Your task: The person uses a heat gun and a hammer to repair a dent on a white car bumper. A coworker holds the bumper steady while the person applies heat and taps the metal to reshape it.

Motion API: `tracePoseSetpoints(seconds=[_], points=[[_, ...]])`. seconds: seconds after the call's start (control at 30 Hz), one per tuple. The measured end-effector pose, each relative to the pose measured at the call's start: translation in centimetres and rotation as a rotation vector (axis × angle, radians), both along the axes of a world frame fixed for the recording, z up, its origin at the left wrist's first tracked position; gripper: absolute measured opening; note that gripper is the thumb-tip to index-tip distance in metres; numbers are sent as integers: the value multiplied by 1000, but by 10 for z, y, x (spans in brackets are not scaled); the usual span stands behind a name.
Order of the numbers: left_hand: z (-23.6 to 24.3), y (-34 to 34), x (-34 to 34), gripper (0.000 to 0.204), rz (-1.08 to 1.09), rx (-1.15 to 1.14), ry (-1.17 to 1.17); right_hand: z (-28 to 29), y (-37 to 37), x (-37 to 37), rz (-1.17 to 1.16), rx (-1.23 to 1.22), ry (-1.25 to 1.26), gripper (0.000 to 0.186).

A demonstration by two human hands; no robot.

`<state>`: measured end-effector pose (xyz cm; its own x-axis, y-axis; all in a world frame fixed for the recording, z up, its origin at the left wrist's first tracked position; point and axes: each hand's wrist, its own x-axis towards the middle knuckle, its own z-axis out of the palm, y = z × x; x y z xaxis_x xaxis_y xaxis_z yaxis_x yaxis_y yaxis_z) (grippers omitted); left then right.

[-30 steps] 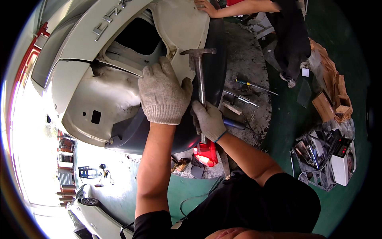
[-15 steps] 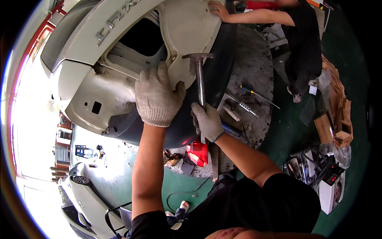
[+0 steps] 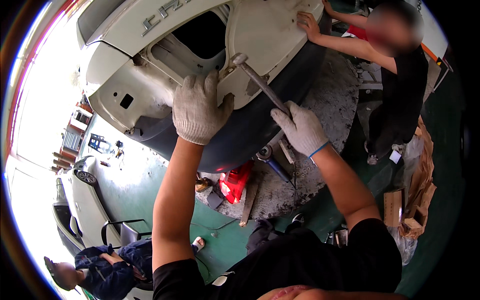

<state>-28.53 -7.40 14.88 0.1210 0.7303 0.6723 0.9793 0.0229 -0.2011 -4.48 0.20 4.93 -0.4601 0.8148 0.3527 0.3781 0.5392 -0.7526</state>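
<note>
A pale car body with its rear end stripped fills the upper middle; its bare panel (image 3: 270, 32) has a large dark opening (image 3: 200, 37). My left hand (image 3: 200, 112), in a knitted off-white glove, lies on the metal edge below that opening, fingers stretched upward and thumb apart. My right hand (image 3: 303, 131), gloved the same way, is closed around the handle of a steel hammer (image 3: 265, 87). The hammer slants up and left, its head over the panel beside the opening; whether it touches the metal I cannot tell. A dark bumper (image 3: 245, 132) curves beneath both hands.
On the floor below lie a red tail light (image 3: 235, 184), an angle grinder (image 3: 273, 163) and a wooden block (image 3: 286, 150). A co-worker (image 3: 400, 100) at right rests hands on the panel. Another person (image 3: 112, 272) sits lower left. Cardboard (image 3: 425, 170) lies far right.
My right hand has moved right and slightly up, and the hammer has tilted from upright to leaning left. My left hand stays on the metal edge. The view has shifted.
</note>
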Motion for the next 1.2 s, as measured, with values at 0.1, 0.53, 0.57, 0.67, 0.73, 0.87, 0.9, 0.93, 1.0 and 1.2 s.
tracePoseSetpoints(seconds=[0.1, 0.53, 0.57, 0.67, 0.73, 0.87, 0.9, 0.93, 1.0, 1.2], points=[[0, -1, -1, 59, 12, 15, 2, 17, 15, 15, 42, -15, -54, 54], [0, 0, -3, 59, -38, 33, -65, 39, -5, 21, -10, 46, -97, 54], [1, 0, -1, 59, -44, 27, -76, 39, -1, 19, -17, 10, -104, 54], [-1, -2, 0, 58, -52, 19, -90, 45, 1, 18, -36, -131, -141, 53], [0, -2, -2, 58, -34, 25, -81, 44, -10, 12, -26, -130, -20, 54], [-2, 1, 2, 59, -5, 5, -71, 32, -3, 10, 1, -160, -87, 55], [0, 3, 2, 59, 6, 1, -68, 29, 2, 8, 2, -155, -123, 55], [2, 4, 3, 59, 12, 2, -62, 21, 0, 7, -5, -156, -29, 54], [0, 6, 6, 58, 34, -7, -55, -6, 3, 5, 60, -260, 162, 52], [-4, 13, 22, 57, 233, -40, -43, -22, 21, 3, 276, -876, 513, 44]])
